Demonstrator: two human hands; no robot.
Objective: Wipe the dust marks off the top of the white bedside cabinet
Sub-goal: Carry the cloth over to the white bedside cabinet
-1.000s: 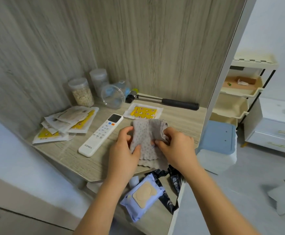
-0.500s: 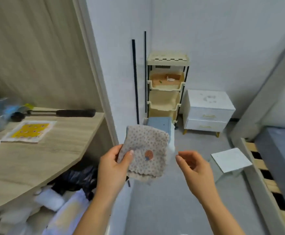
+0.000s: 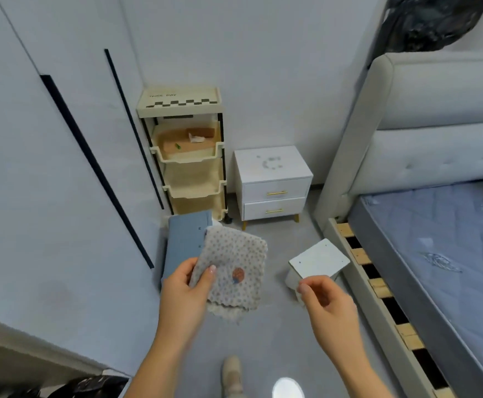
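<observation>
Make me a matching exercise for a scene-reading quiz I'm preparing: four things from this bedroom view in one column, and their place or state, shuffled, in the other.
Things:
1. cloth
2. bedside cabinet
3. storage trolley
4. right hand

Places or states:
A. empty, fingers loosely curled
B. stands in the corner, left of the cabinet
C. held in the left hand
D. dust marks on its top, beside the bed

Pairs: 1-C, 2-D, 3-B, 4-A

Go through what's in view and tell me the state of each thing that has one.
Cloth: folded, held up by left hand.
Right hand: empty, fingers curled.
Bedside cabinet: both drawers shut, dust marks on top.
Storage cart: upright, top bin holds items.
White stool: upright on floor.
</observation>
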